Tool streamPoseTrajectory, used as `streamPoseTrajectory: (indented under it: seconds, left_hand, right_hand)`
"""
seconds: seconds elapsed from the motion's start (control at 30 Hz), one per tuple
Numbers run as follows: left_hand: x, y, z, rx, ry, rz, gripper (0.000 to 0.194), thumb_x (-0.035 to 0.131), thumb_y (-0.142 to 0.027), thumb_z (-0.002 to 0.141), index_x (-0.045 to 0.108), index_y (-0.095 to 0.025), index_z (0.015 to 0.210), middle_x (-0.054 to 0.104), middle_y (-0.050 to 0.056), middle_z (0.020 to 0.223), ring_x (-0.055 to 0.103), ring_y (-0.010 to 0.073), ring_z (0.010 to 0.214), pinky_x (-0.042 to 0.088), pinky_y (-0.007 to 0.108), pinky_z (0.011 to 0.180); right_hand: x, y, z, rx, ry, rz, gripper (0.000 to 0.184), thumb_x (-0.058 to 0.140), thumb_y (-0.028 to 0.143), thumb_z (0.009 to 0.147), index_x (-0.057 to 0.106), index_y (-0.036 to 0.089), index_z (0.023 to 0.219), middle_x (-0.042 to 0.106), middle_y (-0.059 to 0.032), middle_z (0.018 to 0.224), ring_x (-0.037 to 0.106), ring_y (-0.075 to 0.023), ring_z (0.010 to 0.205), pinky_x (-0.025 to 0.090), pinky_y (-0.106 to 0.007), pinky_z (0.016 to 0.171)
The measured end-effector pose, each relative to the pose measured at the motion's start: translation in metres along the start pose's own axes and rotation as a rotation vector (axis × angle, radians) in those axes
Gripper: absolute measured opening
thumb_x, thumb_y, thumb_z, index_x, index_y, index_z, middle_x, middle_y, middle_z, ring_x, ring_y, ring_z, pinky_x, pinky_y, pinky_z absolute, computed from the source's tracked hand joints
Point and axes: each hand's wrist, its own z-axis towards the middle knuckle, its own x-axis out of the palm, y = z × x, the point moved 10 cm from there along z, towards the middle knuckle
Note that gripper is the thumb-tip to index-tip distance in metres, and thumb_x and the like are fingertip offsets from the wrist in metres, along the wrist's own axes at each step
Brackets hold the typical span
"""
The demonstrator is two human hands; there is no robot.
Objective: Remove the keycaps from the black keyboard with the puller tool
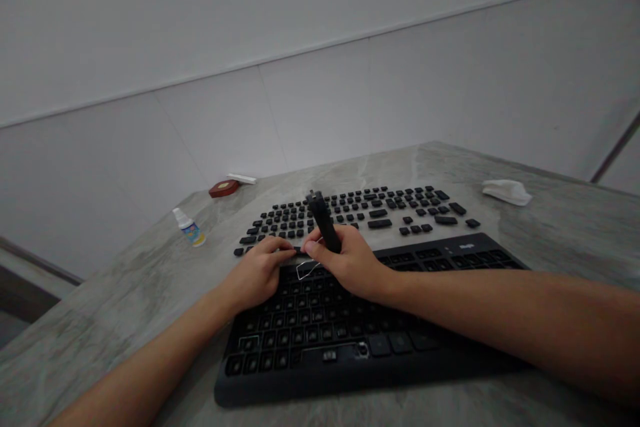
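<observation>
My right hand point(350, 261) is closed around the black handle of a wire keycap puller point(326, 223), its thin wire loop hanging over the back edge of a black keyboard point(280, 383). Most of the keyboard's key wells are bare, with several keycaps still fitted at the front right. Beside the right fingers, my left hand point(257, 270) has its fingers drawn together at the same back edge. Its fingertips meet a small dark piece, partly hidden, which I cannot make out. Behind the keyboard, loose black keycaps point(380, 223) lie in rows like a key layout.
On the grey marbled table point(165, 293), a small white spray bottle point(190, 227) lies at the left. A reddish-brown box point(223, 188) and a white strip point(242, 179) sit at the back left. A white folded cloth or tissue point(507, 191) lies at the right. A pale wall stands behind.
</observation>
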Motion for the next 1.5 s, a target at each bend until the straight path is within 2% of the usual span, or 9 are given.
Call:
streamPoseTrajectory:
  seconds: [0.2, 0.3, 0.47, 0.63, 0.83, 1.03, 1.17, 1.3, 1.5]
  left_hand:
    - [0.002, 0.002, 0.002, -0.053, 0.011, -0.004, 0.049, 0.040, 0.003, 0.078, 0.071, -0.015, 0.112, 0.065, 0.011, 0.116, 0.061, 0.0239, 0.107, 0.055, 0.046, 0.096]
    - [-0.004, 0.005, 0.003, -0.054, -0.039, 0.017, 0.049, 0.042, 0.001, 0.075, 0.069, -0.014, 0.113, 0.065, 0.011, 0.115, 0.060, 0.0240, 0.107, 0.054, 0.044, 0.096]
    - [-0.039, 0.042, -0.009, -0.169, -0.270, 0.164, 0.053, 0.041, 0.003, 0.067, 0.068, -0.015, 0.109, 0.069, 0.008, 0.104, 0.060, 0.0243, 0.100, 0.053, 0.042, 0.092]
    - [-0.040, 0.072, -0.019, -0.221, -0.236, 0.242, 0.045, 0.042, 0.003, 0.068, 0.076, -0.019, 0.090, 0.072, 0.005, 0.090, 0.058, 0.0245, 0.085, 0.052, 0.038, 0.080]
    - [-0.023, 0.062, -0.012, -0.146, -0.192, 0.170, 0.036, 0.047, -0.005, 0.082, 0.077, -0.019, 0.097, 0.074, 0.006, 0.092, 0.058, 0.0232, 0.086, 0.052, 0.037, 0.079]
    - [-0.028, 0.045, -0.007, -0.100, -0.252, 0.084, 0.021, 0.053, -0.018, 0.092, 0.073, -0.018, 0.099, 0.073, 0.006, 0.094, 0.058, 0.0216, 0.086, 0.052, 0.038, 0.079]
    - [-0.019, 0.022, -0.001, -0.005, -0.126, -0.012, 0.022, 0.051, -0.022, 0.097, 0.073, -0.019, 0.103, 0.073, 0.006, 0.106, 0.056, 0.0221, 0.094, 0.049, 0.040, 0.086]
    - [-0.008, 0.016, 0.002, -0.033, 0.008, -0.022, 0.030, 0.044, -0.019, 0.098, 0.070, -0.019, 0.113, 0.070, 0.005, 0.117, 0.053, 0.0237, 0.098, 0.047, 0.043, 0.090]
    - [-0.007, 0.014, 0.003, -0.031, 0.031, 0.010, 0.030, 0.043, -0.019, 0.098, 0.071, -0.019, 0.109, 0.068, 0.007, 0.118, 0.052, 0.0243, 0.098, 0.047, 0.044, 0.090]
  right_hand:
    - [0.001, -0.001, 0.001, 0.005, 0.006, -0.011, 0.016, 0.060, 0.030, 0.083, 0.067, 0.017, 0.076, 0.059, 0.0004, 0.065, 0.051, -0.0134, 0.062, 0.043, -0.029, 0.061]
    - [0.000, 0.000, 0.000, 0.001, 0.005, -0.004, 0.017, 0.060, 0.030, 0.082, 0.067, 0.017, 0.075, 0.058, 0.0002, 0.065, 0.051, -0.0135, 0.062, 0.043, -0.029, 0.062]
    - [0.000, -0.002, 0.000, 0.023, 0.003, -0.021, 0.017, 0.060, 0.031, 0.082, 0.067, 0.018, 0.074, 0.056, 0.0006, 0.063, 0.049, -0.0132, 0.060, 0.041, -0.029, 0.060]
    - [0.000, -0.001, 0.000, 0.031, 0.000, -0.029, 0.017, 0.060, 0.030, 0.082, 0.066, 0.018, 0.073, 0.056, 0.0005, 0.063, 0.049, -0.0132, 0.060, 0.040, -0.029, 0.060]
    - [0.000, 0.000, 0.000, 0.006, -0.002, -0.047, 0.018, 0.059, 0.031, 0.083, 0.066, 0.018, 0.073, 0.059, -0.0007, 0.065, 0.051, -0.0144, 0.062, 0.042, -0.030, 0.061]
    - [0.001, -0.001, 0.001, 0.008, 0.007, -0.051, 0.017, 0.059, 0.031, 0.083, 0.065, 0.018, 0.073, 0.059, -0.0009, 0.066, 0.052, -0.0151, 0.064, 0.043, -0.030, 0.063]
    - [0.000, -0.001, 0.000, 0.000, 0.010, -0.038, 0.018, 0.059, 0.032, 0.083, 0.066, 0.018, 0.075, 0.057, -0.0006, 0.065, 0.051, -0.0146, 0.063, 0.043, -0.030, 0.061]
    - [-0.001, -0.001, 0.000, 0.003, 0.006, -0.026, 0.019, 0.059, 0.032, 0.083, 0.067, 0.017, 0.077, 0.059, -0.0013, 0.067, 0.053, -0.0150, 0.064, 0.044, -0.030, 0.063]
    - [0.000, -0.002, 0.000, 0.003, 0.006, -0.027, 0.020, 0.059, 0.034, 0.083, 0.068, 0.017, 0.078, 0.060, -0.0018, 0.067, 0.054, -0.0154, 0.064, 0.044, -0.031, 0.063]
